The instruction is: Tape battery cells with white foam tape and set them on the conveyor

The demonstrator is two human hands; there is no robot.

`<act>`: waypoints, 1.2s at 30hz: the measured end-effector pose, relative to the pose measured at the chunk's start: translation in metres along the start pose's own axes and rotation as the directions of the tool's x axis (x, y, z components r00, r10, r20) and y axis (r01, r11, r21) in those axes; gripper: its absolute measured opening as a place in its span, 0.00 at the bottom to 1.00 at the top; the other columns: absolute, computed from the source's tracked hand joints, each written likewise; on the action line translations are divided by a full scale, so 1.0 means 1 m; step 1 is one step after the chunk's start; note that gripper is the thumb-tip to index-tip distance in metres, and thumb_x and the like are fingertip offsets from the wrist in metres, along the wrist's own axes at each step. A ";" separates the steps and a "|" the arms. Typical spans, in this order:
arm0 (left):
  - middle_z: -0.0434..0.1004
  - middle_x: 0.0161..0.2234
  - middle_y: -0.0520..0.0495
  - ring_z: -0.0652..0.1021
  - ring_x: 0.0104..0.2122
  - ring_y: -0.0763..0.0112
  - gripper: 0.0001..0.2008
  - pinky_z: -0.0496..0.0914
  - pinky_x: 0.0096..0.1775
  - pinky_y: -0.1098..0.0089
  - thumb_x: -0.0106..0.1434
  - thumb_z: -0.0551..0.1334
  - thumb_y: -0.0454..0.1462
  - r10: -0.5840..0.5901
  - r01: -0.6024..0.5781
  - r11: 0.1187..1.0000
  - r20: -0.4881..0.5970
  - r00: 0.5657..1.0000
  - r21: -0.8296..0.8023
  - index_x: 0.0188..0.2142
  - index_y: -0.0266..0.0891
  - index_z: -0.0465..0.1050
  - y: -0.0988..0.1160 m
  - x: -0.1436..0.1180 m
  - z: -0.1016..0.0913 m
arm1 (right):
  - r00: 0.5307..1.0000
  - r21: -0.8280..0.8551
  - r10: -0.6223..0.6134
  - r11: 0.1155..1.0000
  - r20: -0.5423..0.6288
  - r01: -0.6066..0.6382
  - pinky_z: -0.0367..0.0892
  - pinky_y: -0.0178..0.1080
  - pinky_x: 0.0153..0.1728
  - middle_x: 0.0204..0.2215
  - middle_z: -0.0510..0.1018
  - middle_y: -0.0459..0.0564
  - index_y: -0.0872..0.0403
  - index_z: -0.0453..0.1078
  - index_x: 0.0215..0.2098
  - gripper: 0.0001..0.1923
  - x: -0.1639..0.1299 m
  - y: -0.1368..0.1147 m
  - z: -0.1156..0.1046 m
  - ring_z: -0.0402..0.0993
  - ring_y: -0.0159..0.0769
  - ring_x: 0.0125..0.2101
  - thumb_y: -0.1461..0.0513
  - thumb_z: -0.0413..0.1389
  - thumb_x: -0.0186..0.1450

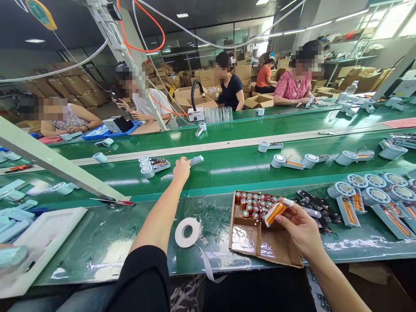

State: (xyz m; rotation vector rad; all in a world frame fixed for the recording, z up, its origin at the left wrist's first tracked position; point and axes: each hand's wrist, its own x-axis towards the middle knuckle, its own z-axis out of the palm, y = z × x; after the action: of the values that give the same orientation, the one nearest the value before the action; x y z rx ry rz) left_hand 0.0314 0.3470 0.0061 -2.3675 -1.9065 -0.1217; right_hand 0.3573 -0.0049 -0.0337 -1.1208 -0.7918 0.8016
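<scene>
Here, at a green assembly desk (pixel 107 242), a worker's left hand (pixel 181 170) stretched far across to the moving belt (pixel 227 167), its grip closed around the near end of a small pale-blue handle piece (pixel 196 160). That piece lay just right of the knuckles, its long axis running left to right along the belt and tilted slightly away. The right hand (pixel 300 227) stayed near the body, its grip pinching an orange battery pack (pixel 275 212) above a shallow cardboard tray (pixel 256 242). The pack's long axis slanted from lower left to upper right, its white cap pointing toward the far right. The tray's far corner held a cluster of red-topped cells (pixel 255 203) with thin wires. A roll of white tape (pixel 187 232) lay on the desk between the two arms, nearer the left. To the right sat rows of round fan heads (pixel 373 190) with orange packs fitted in their handles. Other people worked along the far side of the line, among stacked cartons.
</scene>
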 end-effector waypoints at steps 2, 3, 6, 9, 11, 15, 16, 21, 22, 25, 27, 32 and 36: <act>0.61 0.67 0.41 0.63 0.63 0.50 0.21 0.75 0.54 0.54 0.71 0.51 0.32 0.084 -0.085 0.996 0.044 0.995 0.015 0.57 0.45 0.75 0.009 0.004 0.001 | 1.000 0.014 -0.001 1.000 0.009 0.001 0.81 0.48 0.48 0.46 0.85 0.53 0.47 0.79 0.51 0.25 0.000 0.000 0.000 0.84 0.47 0.45 0.56 0.74 0.57; 0.61 0.68 0.43 0.60 0.65 0.47 0.20 0.74 0.56 0.51 0.71 0.53 0.33 0.120 -0.122 0.992 0.065 0.991 0.022 0.57 0.46 0.76 0.015 0.005 0.003 | 1.000 0.015 -0.002 1.000 0.016 0.001 0.81 0.48 0.49 0.46 0.85 0.53 0.47 0.79 0.51 0.25 0.000 0.000 0.000 0.83 0.47 0.46 0.56 0.74 0.57; 0.60 0.69 0.47 0.50 0.70 0.39 0.18 0.71 0.58 0.45 0.71 0.55 0.35 0.195 -0.200 0.979 0.118 0.974 0.033 0.56 0.48 0.76 0.033 0.005 0.009 | 1.000 0.008 -0.008 1.000 0.017 0.008 0.80 0.50 0.50 0.46 0.85 0.54 0.47 0.79 0.52 0.26 -0.001 -0.001 0.001 0.83 0.48 0.47 0.55 0.74 0.57; 0.67 0.65 0.45 0.52 0.69 0.43 0.21 0.72 0.56 0.50 0.72 0.51 0.33 0.235 -0.241 0.970 0.138 0.962 0.027 0.58 0.49 0.75 0.045 0.002 0.007 | 1.000 0.004 -0.015 1.000 -0.005 0.015 0.81 0.51 0.49 0.46 0.85 0.54 0.48 0.79 0.52 0.27 -0.001 -0.002 0.001 0.83 0.49 0.45 0.54 0.75 0.56; 0.70 0.62 0.45 0.57 0.66 0.48 0.21 0.75 0.53 0.56 0.73 0.49 0.34 0.273 -0.279 0.960 0.145 0.951 0.022 0.58 0.50 0.74 0.051 -0.003 0.004 | 1.000 0.000 -0.015 1.000 -0.006 0.015 0.81 0.51 0.48 0.47 0.85 0.55 0.48 0.79 0.52 0.27 0.000 -0.002 0.001 0.83 0.49 0.45 0.53 0.74 0.56; 0.71 0.62 0.46 0.61 0.63 0.53 0.19 0.76 0.50 0.58 0.74 0.51 0.37 0.375 -0.386 0.922 0.178 0.910 0.026 0.56 0.52 0.76 0.072 -0.019 0.000 | 1.000 0.016 -0.003 1.000 0.009 0.003 0.81 0.50 0.48 0.46 0.85 0.55 0.48 0.79 0.51 0.27 0.001 -0.002 0.001 0.84 0.49 0.45 0.54 0.75 0.55; 0.71 0.62 0.44 0.62 0.63 0.51 0.18 0.76 0.50 0.57 0.73 0.53 0.36 0.385 -0.397 0.917 0.191 0.903 0.032 0.55 0.51 0.77 0.079 -0.023 0.000 | 1.000 0.023 0.003 1.000 0.017 -0.003 0.81 0.50 0.48 0.46 0.85 0.54 0.48 0.79 0.51 0.27 0.002 -0.002 0.001 0.84 0.49 0.45 0.55 0.76 0.54; 0.73 0.56 0.35 0.68 0.59 0.46 0.13 0.74 0.52 0.50 0.70 0.61 0.38 0.346 -0.378 0.923 0.264 0.900 0.080 0.52 0.41 0.78 0.110 -0.020 0.000 | 0.999 0.009 0.012 1.000 0.042 -0.012 0.81 0.51 0.49 0.47 0.85 0.54 0.48 0.79 0.52 0.26 0.001 -0.003 0.000 0.83 0.48 0.46 0.55 0.74 0.56; 0.73 0.55 0.36 0.71 0.58 0.49 0.13 0.74 0.53 0.50 0.70 0.62 0.40 0.339 -0.375 0.923 0.281 0.898 0.086 0.52 0.39 0.77 0.114 -0.017 0.000 | 1.000 0.003 0.007 1.000 0.031 -0.007 0.81 0.50 0.49 0.47 0.85 0.54 0.48 0.79 0.52 0.26 0.000 -0.003 0.000 0.83 0.48 0.46 0.54 0.74 0.57; 0.74 0.55 0.40 0.75 0.55 0.57 0.17 0.74 0.55 0.51 0.72 0.63 0.44 0.324 -0.372 0.923 0.317 0.891 0.100 0.55 0.38 0.74 0.119 -0.009 -0.003 | 1.000 0.005 -0.004 1.000 -0.003 0.004 0.81 0.51 0.48 0.47 0.85 0.55 0.48 0.78 0.53 0.27 -0.002 -0.003 -0.001 0.83 0.49 0.46 0.54 0.74 0.56; 0.75 0.56 0.40 0.76 0.54 0.58 0.18 0.74 0.55 0.51 0.72 0.64 0.44 0.315 -0.367 0.924 0.331 0.889 0.105 0.55 0.37 0.73 0.121 -0.007 -0.005 | 1.000 0.018 -0.005 1.000 -0.004 0.005 0.81 0.51 0.49 0.47 0.85 0.55 0.48 0.78 0.53 0.27 -0.002 -0.003 -0.001 0.83 0.49 0.47 0.55 0.74 0.56; 0.75 0.55 0.40 0.77 0.54 0.59 0.17 0.75 0.55 0.52 0.71 0.64 0.44 0.316 -0.374 0.923 0.385 0.867 0.085 0.54 0.37 0.74 0.130 -0.008 -0.009 | 0.999 0.024 0.019 1.000 0.040 -0.020 0.80 0.50 0.51 0.48 0.84 0.54 0.48 0.79 0.51 0.25 0.000 -0.004 -0.001 0.83 0.48 0.48 0.56 0.74 0.57; 0.75 0.56 0.40 0.77 0.55 0.57 0.18 0.75 0.55 0.50 0.71 0.65 0.43 0.298 -0.359 0.930 0.408 0.863 0.082 0.55 0.37 0.73 0.143 -0.004 -0.009 | 0.999 0.025 0.019 0.999 0.044 -0.020 0.81 0.50 0.50 0.48 0.84 0.54 0.48 0.79 0.50 0.24 0.000 -0.005 -0.002 0.83 0.48 0.47 0.56 0.74 0.56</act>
State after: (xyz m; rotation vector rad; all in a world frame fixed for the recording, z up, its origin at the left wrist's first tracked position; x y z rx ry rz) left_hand 0.1701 0.3119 0.0111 -2.7134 -1.5245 0.5456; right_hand 0.3593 -0.0070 -0.0297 -1.0932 -0.8067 0.8531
